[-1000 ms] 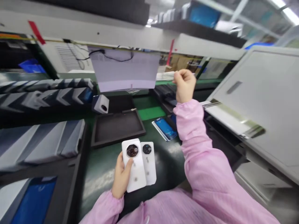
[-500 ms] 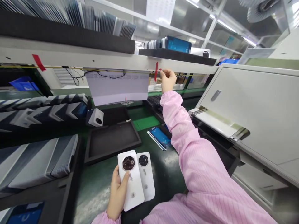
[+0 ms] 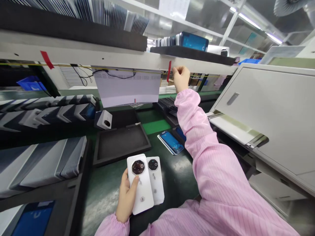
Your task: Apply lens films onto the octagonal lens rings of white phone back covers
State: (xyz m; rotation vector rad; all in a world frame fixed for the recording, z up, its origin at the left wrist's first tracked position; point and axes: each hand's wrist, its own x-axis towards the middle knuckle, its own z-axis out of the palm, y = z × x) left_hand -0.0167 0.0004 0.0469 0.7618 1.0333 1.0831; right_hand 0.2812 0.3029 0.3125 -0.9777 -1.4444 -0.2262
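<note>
The person's left grip [image 3: 126, 198] clasps a white phone [image 3: 144, 198] (a second phone [image 3: 158, 185] shows past its right edge) over the green tabletop [image 3: 103, 178], while the right grip [image 3: 181, 78] curls near a red strip [image 3: 169, 71] on the shelf [image 3: 118, 57], whether holding anything unclear.

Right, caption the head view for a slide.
Left hand grips a white phone panel while the right hand is raised near red tape.
</note>
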